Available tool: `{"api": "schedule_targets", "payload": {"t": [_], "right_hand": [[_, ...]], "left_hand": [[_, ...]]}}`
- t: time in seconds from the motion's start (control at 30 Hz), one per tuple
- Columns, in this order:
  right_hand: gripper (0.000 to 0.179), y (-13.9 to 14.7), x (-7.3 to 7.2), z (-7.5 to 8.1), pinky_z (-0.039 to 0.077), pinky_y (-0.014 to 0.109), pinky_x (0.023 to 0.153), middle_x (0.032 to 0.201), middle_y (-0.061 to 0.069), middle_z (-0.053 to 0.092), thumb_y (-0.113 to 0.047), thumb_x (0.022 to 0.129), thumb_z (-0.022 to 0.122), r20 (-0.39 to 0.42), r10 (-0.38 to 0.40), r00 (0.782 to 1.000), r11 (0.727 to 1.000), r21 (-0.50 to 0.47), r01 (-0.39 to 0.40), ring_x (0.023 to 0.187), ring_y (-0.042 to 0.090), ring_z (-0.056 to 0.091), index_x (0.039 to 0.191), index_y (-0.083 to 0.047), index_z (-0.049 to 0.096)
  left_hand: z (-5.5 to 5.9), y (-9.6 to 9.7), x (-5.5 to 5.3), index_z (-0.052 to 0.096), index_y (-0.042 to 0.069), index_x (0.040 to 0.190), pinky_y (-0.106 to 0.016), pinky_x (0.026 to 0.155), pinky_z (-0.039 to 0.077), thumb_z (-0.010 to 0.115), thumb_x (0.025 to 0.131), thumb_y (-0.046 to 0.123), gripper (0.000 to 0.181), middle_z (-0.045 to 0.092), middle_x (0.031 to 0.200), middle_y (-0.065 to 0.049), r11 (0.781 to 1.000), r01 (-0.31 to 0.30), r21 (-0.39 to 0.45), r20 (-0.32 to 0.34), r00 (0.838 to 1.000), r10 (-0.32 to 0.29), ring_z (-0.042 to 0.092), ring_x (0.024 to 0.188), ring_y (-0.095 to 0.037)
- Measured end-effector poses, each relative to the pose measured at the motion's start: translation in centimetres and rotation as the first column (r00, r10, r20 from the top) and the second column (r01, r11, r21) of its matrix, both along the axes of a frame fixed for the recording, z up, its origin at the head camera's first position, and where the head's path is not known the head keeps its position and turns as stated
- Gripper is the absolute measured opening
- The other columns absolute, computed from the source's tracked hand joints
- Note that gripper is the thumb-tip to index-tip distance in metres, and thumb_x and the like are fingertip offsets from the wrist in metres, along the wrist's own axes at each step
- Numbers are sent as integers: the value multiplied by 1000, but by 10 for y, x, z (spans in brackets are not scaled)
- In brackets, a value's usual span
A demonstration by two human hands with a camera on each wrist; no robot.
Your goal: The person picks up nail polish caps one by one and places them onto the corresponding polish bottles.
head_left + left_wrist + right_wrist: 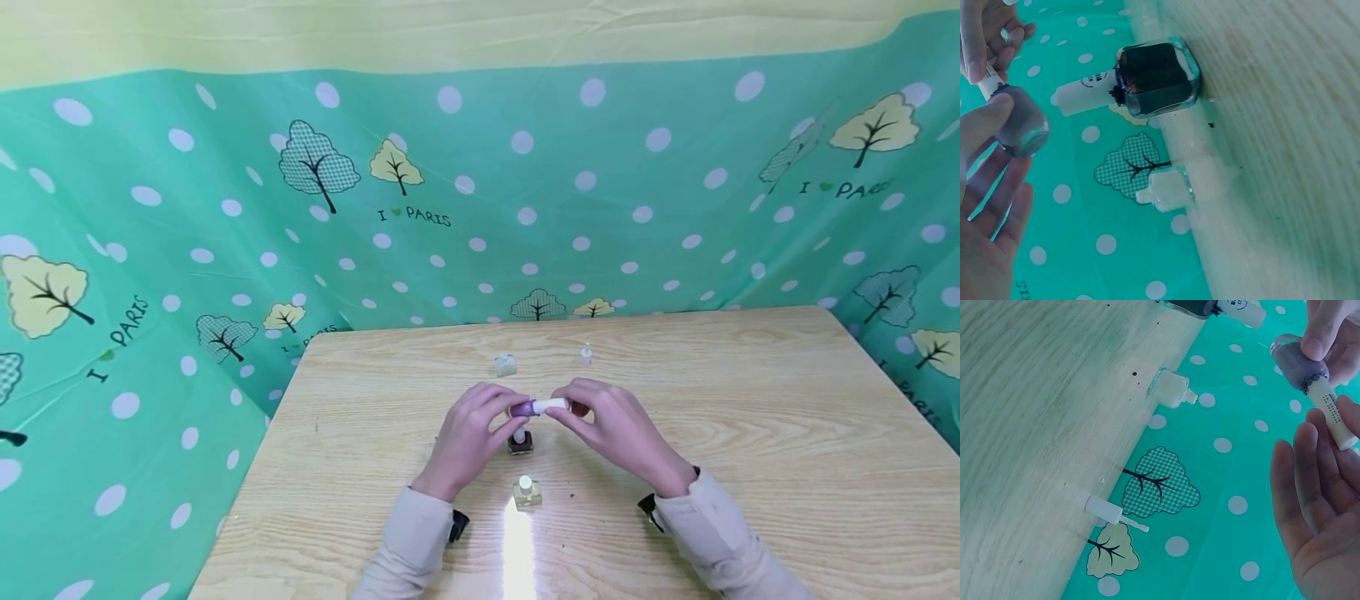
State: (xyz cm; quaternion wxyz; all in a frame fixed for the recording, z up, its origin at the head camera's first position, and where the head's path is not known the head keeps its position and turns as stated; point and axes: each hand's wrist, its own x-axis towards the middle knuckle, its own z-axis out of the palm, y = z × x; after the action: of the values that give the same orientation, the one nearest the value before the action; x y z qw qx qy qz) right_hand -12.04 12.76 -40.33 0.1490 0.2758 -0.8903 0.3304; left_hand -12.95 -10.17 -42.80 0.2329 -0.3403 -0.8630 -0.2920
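Note:
A purple nail polish bottle lies sideways above the table between my two hands. My left hand pinches its glass body between thumb and fingers. On the right, my hand grips the bottle's white cap with the thumb and index finger, the other fingers loosely extended. Cap and bottle appear joined. Just below the hands stands a dark nail polish bottle with its white cap on. Closer to me is a pale yellow bottle, also capped.
Farther back stands an uncapped white nail polish bottle. To its right, a white cap stands upright with its brush pointing up. The wooden table meets a green dotted curtain at the back. Small dark specks dot the tabletop.

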Motion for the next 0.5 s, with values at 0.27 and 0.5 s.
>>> {"api": "schedule_targets", "payload": {"t": [0.27, 0.5], "right_hand": [[14, -3, -4, 2, 56, 27, 62, 77, -14, 62, -29, 91, 73, 22, -2, 1000, 1000, -23, 2, 69, -2, 55, 95, -16, 74], [14, -3, -7, 1, 53, 19, 59, 77, -13, 63, -28, 91, 73, 42, -2, 999, 1000, -24, 3, 66, -2, 55, 96, -14, 73]], "left_hand": [[2, 0, -5, 73, 11, 104, -21, 88, 55, 80, 83, 13, 23, 69, 102, 3, 1000, 3, 7, -16, 1000, -3, 64, 95, -11], [0, -1, -8, 72, 12, 106, -22, 90, 54, 78, 85, 12, 22, 70, 102, 4, 1000, -6, 26, 44, 999, 5, 64, 95, -10]]}}
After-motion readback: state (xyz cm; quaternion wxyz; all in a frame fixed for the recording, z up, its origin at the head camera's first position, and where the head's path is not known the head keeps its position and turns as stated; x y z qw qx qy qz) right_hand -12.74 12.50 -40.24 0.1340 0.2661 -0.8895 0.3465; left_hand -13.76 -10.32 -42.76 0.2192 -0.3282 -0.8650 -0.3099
